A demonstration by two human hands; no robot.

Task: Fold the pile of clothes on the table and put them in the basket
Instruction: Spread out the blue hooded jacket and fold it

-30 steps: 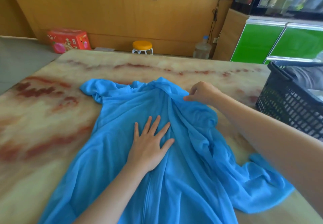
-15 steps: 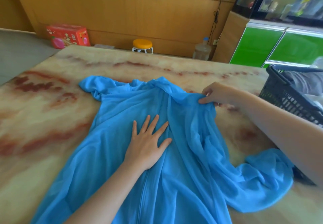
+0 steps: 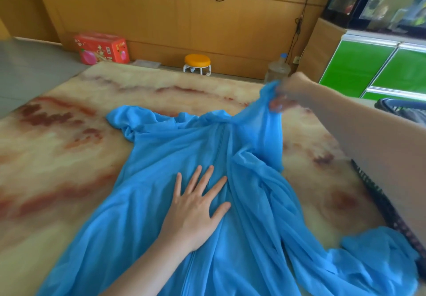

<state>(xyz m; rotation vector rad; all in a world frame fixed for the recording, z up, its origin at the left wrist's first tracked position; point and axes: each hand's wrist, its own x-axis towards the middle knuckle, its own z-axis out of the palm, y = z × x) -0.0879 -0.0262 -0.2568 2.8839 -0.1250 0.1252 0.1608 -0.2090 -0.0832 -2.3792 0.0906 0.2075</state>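
Setting: wood-panelled wall [image 3: 161, 18] at the back, marble-patterned table [image 3: 69, 157] in front of the person.

Item: one blue jacket [image 3: 161, 157], thin fabric with a front zip, lies spread on the table with the collar end away from the person. The left half lies fairly flat. Its sleeve [image 3: 124, 120] is bunched near the far left shoulder. The other sleeve [image 3: 373, 256] trails in a crumpled heap by the near right edge, just beside the basket [image 3: 387, 208].

Hands: well apart. The left hand [image 3: 196, 212] lies flat with the fingers spread, pressing the jacket's middle just left of the zip. The right hand [image 3: 290, 92] is blurred, but its fingers are closed on the far right shoulder area of the jacket, which it holds lifted clear of the table, so that panel hangs taut down toward the zip.

Basket: dark mesh, at the right edge, mostly hidden behind the right forearm. Something grey [image 3: 415, 115] shows inside; whether it is folded cannot be told.

Progress (judgement): early on this garment. It is being laid out or the first side fold started, and no completed fold is visible. Left to do: both sleeves in, sides over, hem up, then into the basket. No other clothes show on the table.

Surroundings: red box [image 3: 101, 47], orange-topped stool [image 3: 197, 61] and bottle [image 3: 277, 69] on the floor by the wall; green cabinet [image 3: 368, 69] at right.
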